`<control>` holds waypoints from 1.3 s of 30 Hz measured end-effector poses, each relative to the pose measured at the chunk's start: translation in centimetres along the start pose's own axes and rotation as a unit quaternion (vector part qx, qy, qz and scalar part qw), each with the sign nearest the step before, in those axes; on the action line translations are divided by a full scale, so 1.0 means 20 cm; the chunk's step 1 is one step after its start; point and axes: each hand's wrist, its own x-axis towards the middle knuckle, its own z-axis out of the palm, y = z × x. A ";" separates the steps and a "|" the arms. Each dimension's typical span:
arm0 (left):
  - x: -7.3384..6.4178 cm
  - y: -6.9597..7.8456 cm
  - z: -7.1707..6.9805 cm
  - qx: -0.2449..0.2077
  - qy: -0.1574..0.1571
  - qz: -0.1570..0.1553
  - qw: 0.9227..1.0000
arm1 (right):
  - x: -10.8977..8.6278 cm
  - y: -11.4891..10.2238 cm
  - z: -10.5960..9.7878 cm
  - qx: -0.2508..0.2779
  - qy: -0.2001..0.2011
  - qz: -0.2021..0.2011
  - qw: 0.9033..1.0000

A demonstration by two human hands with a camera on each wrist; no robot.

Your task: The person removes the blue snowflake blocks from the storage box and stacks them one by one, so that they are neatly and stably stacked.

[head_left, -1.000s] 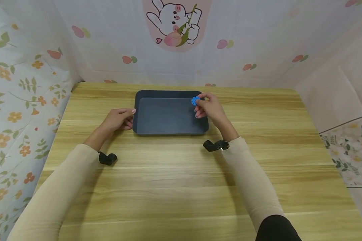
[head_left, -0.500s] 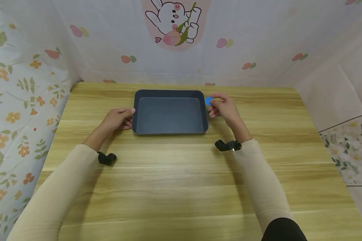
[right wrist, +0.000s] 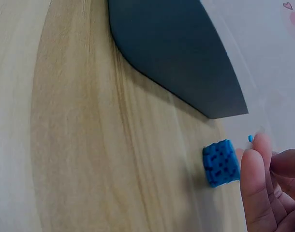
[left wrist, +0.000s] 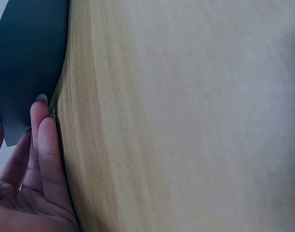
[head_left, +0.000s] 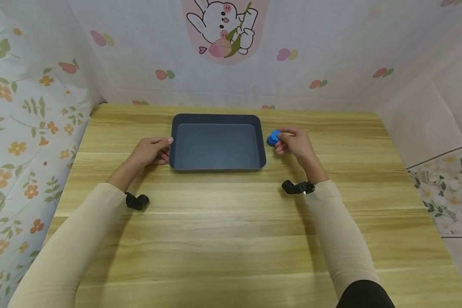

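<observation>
A dark grey rectangular baking tray lies on the table. My left hand holds its left end, thumb on the rim. In the left wrist view, fingers lie against the outer wall of the tray. To the tray's right, my right hand pinches a blue notched disc between thumb and fingers. Just beneath is a short stack of blue notched discs, standing on the table. Only a bit of the held disc shows in the right wrist view; whether it touches the stack I cannot tell.
The wood-grain table extends in front and to both sides. A printed white cloth hangs behind it, and a floral one stands along the left. Black wrist cameras sit on both wrists.
My right hand has moved right with the blue disc, from over the tray's right end to the stack beside it, uncovering the stack. The left hand and tray have stayed put.
</observation>
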 end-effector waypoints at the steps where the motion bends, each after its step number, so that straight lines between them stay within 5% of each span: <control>1: 0.00 0.00 0.00 0.001 0.003 0.001 1.000 | 0.00 0.00 0.00 -0.001 -0.001 0.002 1.000; 27: 0.00 0.00 0.02 -0.007 0.003 0.006 1.000 | 0.04 0.07 -0.01 -0.027 -0.004 0.044 0.999; 39: -0.01 -0.01 0.02 -0.015 0.011 0.025 0.999 | 0.01 0.05 -0.04 -0.069 0.000 0.023 0.997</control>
